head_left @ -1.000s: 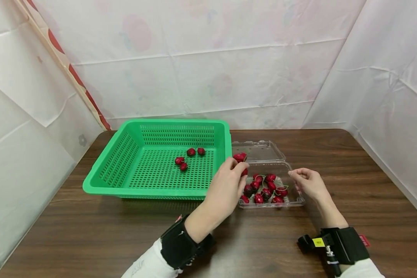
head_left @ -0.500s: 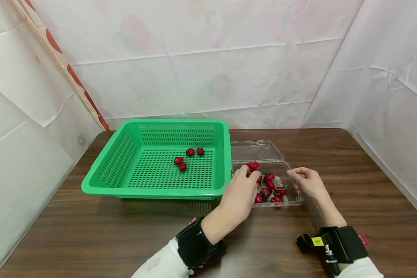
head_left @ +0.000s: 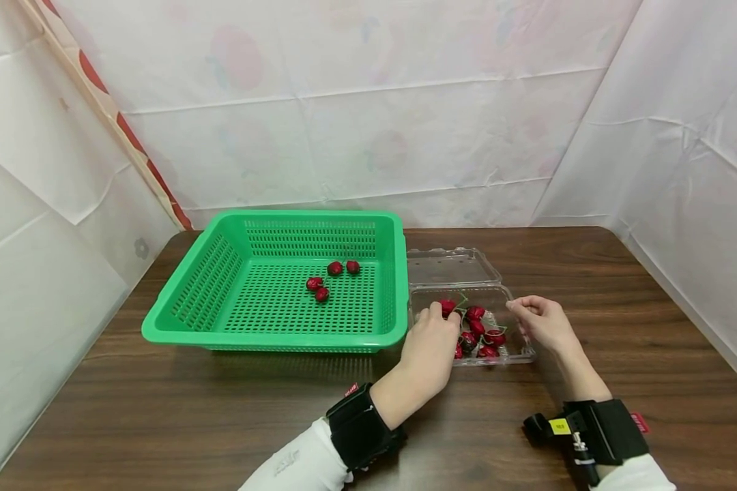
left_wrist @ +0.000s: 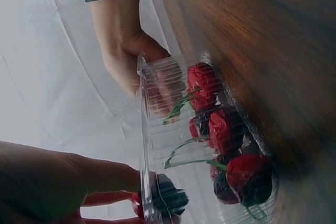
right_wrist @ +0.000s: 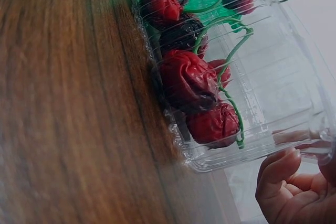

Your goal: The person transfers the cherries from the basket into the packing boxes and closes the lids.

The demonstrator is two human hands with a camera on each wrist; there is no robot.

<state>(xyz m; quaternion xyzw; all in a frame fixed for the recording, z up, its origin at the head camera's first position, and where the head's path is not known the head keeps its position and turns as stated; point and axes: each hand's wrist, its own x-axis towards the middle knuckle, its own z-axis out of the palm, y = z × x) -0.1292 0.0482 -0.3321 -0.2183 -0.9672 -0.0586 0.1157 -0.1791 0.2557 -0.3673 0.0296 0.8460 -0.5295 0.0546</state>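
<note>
My left hand reaches down into the clear plastic clamshell box, its fingers around a red cherry with a green stem. The left wrist view shows a dark cherry at those fingertips, seen through the box wall. Several wrinkled red and dark cherries lie on the box floor, some hidden by the left hand in the head view. My right hand pinches the right rim of the box between thumb and fingers.
Left of the box stands a green slotted basket with several cherries on its floor. The box's hinged lid lies folded back behind it. White sheeting encloses the back and sides of the wooden table.
My left hand has moved right and down from beside the basket's edge into the box, bringing cherries along. The right hand keeps its place on the rim.
</note>
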